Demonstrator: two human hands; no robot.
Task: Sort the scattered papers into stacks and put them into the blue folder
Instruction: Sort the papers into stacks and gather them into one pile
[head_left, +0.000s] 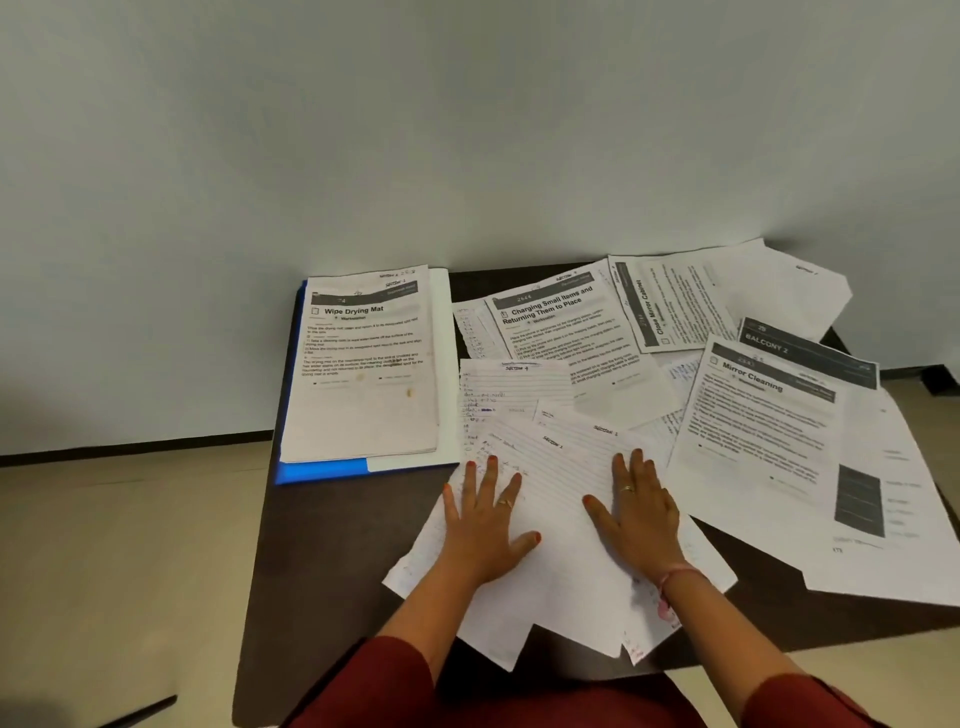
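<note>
Sheet on the blue folder (322, 470), well left of the flat left hand (485, 525): "Wipe Drying Mat" (353, 310), number "74" on its dark band.
Sheet beyond both hands: "Charging Small Items and Returning Them to Place" (548, 305), number "2644".
Sideways sheet beyond the flat right hand (636, 512): "Close Mirror Cabinet" (652, 306).
Sheet just right of the right hand: "Mirror Cleaning" (752, 378).
Dark band peeking out behind it: "BALCONY 2" (766, 344).
Lined sheets (550, 467) under the hands: handwritten "Section" headings; digits unclear.
Body text everywhere: too blurred to read.
</note>
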